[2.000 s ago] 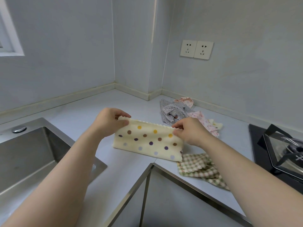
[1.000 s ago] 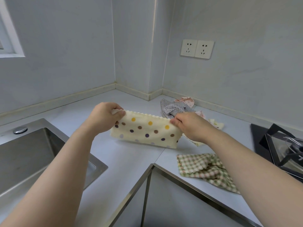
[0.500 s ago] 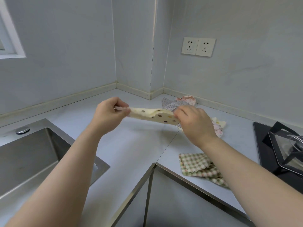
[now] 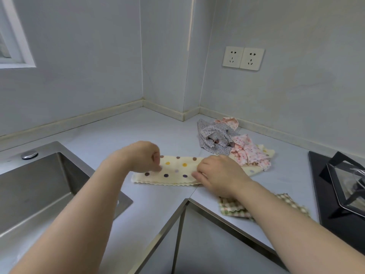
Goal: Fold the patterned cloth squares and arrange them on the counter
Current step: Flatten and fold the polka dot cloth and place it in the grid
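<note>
Your left hand [image 4: 142, 158] pinches the left end of the dotted cloth [image 4: 175, 174] with curled fingers. Your right hand [image 4: 219, 176] lies on its right part; whether these fingers pinch the fabric or only press it, I cannot tell. The cloth lies flat on the counter [image 4: 110, 135] as a folded strip, its long axis running left to right between both hands, so the next fold probably brings one end over the other. Just behind the right hand is a heap of unfolded cloths [image 4: 221, 135]. A checked cloth [image 4: 231, 208] lies under your right forearm. The sink [image 4: 39, 184], at your left, is well apart from the cloths.
</note>
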A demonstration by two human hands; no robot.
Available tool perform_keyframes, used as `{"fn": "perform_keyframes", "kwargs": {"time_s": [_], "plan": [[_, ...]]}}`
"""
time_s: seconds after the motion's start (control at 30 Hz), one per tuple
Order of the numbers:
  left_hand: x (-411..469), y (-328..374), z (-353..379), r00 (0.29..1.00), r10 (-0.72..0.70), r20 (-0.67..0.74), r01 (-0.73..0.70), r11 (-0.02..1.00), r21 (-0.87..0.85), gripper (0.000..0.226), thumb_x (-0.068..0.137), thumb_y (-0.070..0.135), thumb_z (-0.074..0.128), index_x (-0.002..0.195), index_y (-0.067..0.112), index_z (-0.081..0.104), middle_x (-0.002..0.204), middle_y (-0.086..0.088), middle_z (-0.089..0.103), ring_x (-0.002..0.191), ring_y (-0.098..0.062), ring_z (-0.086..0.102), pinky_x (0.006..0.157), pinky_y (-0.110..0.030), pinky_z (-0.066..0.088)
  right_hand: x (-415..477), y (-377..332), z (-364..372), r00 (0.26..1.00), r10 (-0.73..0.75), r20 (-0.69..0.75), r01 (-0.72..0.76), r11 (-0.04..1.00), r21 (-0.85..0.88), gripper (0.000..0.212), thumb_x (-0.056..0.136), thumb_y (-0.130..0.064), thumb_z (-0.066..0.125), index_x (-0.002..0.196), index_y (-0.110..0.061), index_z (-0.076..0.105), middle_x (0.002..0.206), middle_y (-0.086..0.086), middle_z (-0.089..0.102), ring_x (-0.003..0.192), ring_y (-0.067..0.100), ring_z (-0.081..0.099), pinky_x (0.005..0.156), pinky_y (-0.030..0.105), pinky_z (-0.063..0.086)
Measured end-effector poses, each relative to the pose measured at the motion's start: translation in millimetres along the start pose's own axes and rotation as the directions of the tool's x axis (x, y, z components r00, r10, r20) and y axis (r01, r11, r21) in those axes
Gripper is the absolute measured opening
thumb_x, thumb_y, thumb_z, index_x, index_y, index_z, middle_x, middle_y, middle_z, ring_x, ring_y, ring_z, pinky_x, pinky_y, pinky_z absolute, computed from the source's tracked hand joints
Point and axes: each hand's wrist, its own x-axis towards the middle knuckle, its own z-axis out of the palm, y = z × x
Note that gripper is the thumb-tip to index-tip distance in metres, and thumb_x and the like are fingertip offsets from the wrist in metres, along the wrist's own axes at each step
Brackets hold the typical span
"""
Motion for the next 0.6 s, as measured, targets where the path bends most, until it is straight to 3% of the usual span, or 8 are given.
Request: {"fn": "perform_keyframes", "kwargs": {"time_s": [0.1,0.2,0.3,0.6], "plan": [[16.3,23.4,28.2,0.975,0.015,-0.220,-0.040,0.993,-0.110,0.032,0.103,0.034,0.050,0.131,0.022,0.057,0.136,-0.001,0.056,0.119,-0.024,0.056,0.101,-0.038,0.046,19.6,-20.1,-0.9,0.984,0.177,0.027,-0.179,0.964,0.199,0.032,0.106,-0.031,0.036,0.123,-0.022,0.061,0.124,-0.003,0.063,0.117,0.023,0.056,0.098,0.040,0.045],[23.2,32.4,63.5,0.985,0.043,-0.168,-0.056,0.996,-0.075,0.050,0.108,0.032,0.035,0.156,0.019,0.031,0.163,-0.001,0.031,0.149,-0.024,0.028,0.117,-0.038,0.024,39.6,-37.4,10.1,0.952,0.269,0.144,-0.303,0.883,0.358,0.051,0.101,-0.013,0.039,0.152,-0.017,0.039,0.157,0.002,0.041,0.144,0.025,0.037,0.114,0.041,0.037],[24.9,26.3,82.7,0.992,0.068,-0.109,-0.072,0.997,-0.031,0.054,0.110,0.036,0.026,0.161,0.022,0.017,0.169,0.000,0.017,0.155,-0.025,0.012,0.123,-0.042,0.012,53.4,-49.1,28.4,0.943,0.275,0.186,-0.330,0.830,0.450,0.055,0.106,-0.017,0.032,0.160,-0.014,0.021,0.169,0.001,0.018,0.156,0.019,0.012,0.125,0.038,0.019],[33.8,6.2,86.8,1.000,0.029,0.012,-0.030,0.996,0.082,0.059,0.107,0.049,0.011,0.162,0.031,0.001,0.170,0.007,-0.001,0.156,-0.025,-0.004,0.125,-0.050,0.000,56.7,-50.2,52.3,0.913,0.296,0.281,-0.385,0.855,0.349,0.058,0.109,-0.035,0.017,0.163,-0.018,0.010,0.171,-0.003,0.006,0.157,0.016,0.002,0.127,0.040,0.004]]}}
